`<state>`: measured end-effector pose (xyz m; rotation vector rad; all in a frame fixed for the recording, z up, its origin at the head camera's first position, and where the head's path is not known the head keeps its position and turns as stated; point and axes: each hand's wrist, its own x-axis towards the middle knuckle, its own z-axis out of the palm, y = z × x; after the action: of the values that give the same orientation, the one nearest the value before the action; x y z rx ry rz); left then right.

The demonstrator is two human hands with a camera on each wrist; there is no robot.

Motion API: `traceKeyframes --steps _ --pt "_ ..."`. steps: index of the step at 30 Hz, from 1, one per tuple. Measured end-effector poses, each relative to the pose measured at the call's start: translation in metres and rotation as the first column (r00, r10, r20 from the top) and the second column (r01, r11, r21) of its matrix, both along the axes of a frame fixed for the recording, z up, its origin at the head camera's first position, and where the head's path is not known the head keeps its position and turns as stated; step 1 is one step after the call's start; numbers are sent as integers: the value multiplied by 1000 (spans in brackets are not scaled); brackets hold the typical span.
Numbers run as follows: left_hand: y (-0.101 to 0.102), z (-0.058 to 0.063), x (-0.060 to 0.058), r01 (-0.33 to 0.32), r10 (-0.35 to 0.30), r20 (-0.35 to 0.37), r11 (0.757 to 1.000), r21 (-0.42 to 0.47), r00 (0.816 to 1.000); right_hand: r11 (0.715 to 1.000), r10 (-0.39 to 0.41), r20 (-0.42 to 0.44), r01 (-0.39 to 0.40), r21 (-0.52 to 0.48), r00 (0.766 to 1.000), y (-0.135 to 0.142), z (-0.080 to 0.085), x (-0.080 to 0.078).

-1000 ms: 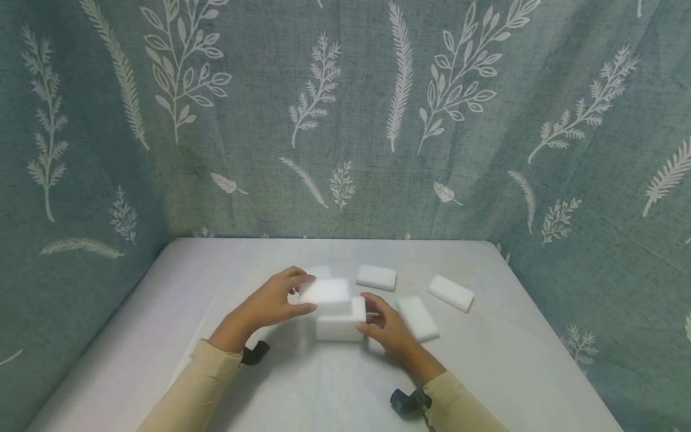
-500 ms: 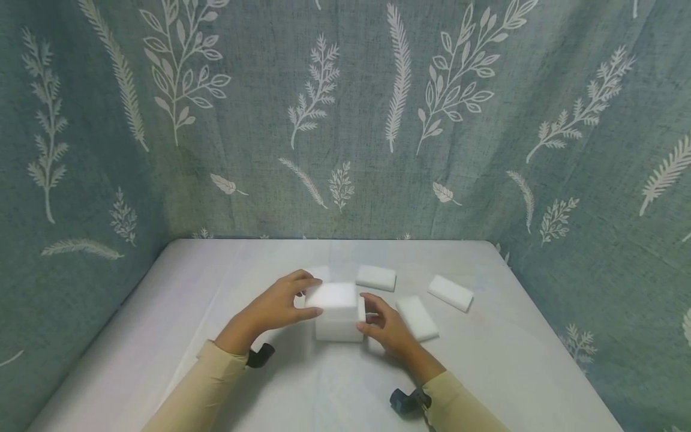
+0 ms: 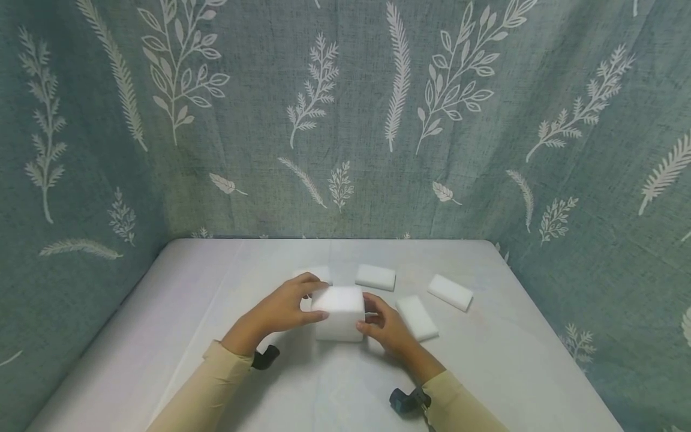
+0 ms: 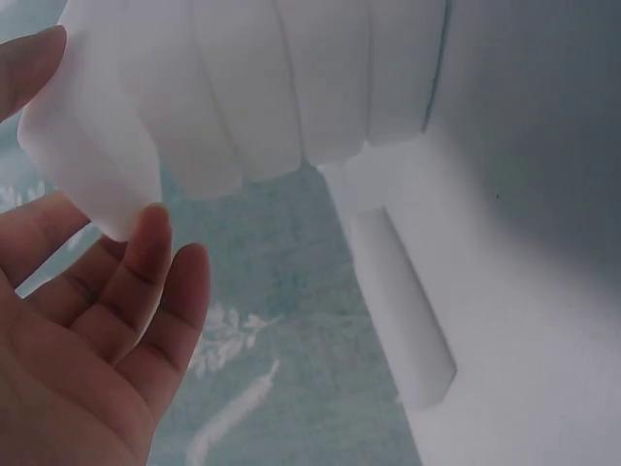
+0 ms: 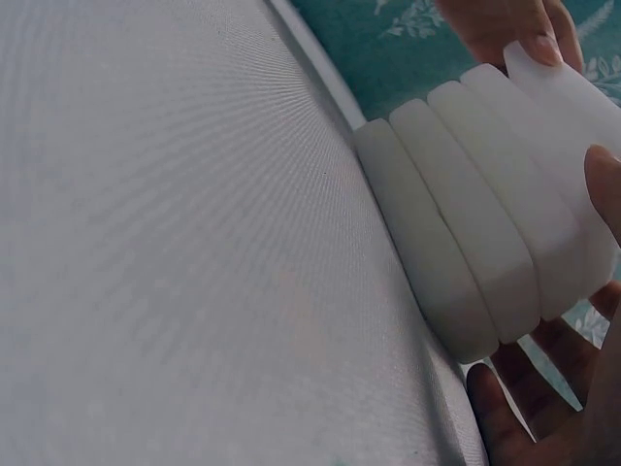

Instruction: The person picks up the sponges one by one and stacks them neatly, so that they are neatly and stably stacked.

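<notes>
Several white bars with rounded edges, like bars of soap, form an upright stack (image 3: 340, 330) at the middle of the table. My left hand (image 3: 288, 303) grips the left end of the top bar (image 3: 339, 296), thumb in front and fingers behind. In the left wrist view this bar (image 4: 92, 136) sits slightly askew over the stack (image 4: 281, 87). Whether it bears fully on the bar below cannot be told. My right hand (image 3: 391, 327) holds the stack's right end, thumb at the front and fingers at the back; the right wrist view shows its fingers (image 5: 505, 403) beside the lower bars.
Loose white bars lie around the stack: one behind left (image 3: 318, 273), one behind (image 3: 375, 278), one far right (image 3: 450, 293) and one close by the right hand (image 3: 417, 318). A patterned curtain (image 3: 345, 120) encloses the white table (image 3: 216, 270) at the back and sides.
My left hand has moved the top bar rightward and slightly down until it lines up over the stack. The loose bar behind left shows more now. My right hand has stayed in place.
</notes>
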<state>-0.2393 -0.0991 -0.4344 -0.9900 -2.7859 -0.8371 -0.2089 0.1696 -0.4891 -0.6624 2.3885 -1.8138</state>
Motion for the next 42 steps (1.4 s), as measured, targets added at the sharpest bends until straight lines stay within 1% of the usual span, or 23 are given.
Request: traceKeyframes --steps 2,8,14,19,26,33,36,39,42 --pt "1 0 0 14 -14 0 1000 -2 1000 1000 -5 -3 5 4 1000 0 -4 -2" --pt "4 -1 0 51 -51 -19 999 8 999 999 -41 -19 41 24 999 1 -30 -17" --pt "5 -1 0 47 -46 -34 999 5 998 999 -39 -33 40 24 999 3 -34 -19" --pt "4 -2 0 43 -43 -14 999 4 999 999 -36 -33 36 24 999 3 -33 -18" --pt "5 -5 -1 33 -33 1 999 -1 999 997 -51 -14 52 59 999 2 -31 -17" --pt "5 -5 -3 22 -22 -21 999 -28 1000 997 -21 -38 23 69 999 0 -1 -1" --pt "5 -6 -4 27 -28 -19 999 -29 999 998 -18 -25 19 63 1000 0 0 0" --pt "4 -8 -5 34 -35 -12 999 -27 999 998 -28 -31 30 54 999 2 -15 -9" --pt "4 -9 -5 26 -26 -3 999 -29 1000 998 -39 -41 41 52 998 3 -31 -17"
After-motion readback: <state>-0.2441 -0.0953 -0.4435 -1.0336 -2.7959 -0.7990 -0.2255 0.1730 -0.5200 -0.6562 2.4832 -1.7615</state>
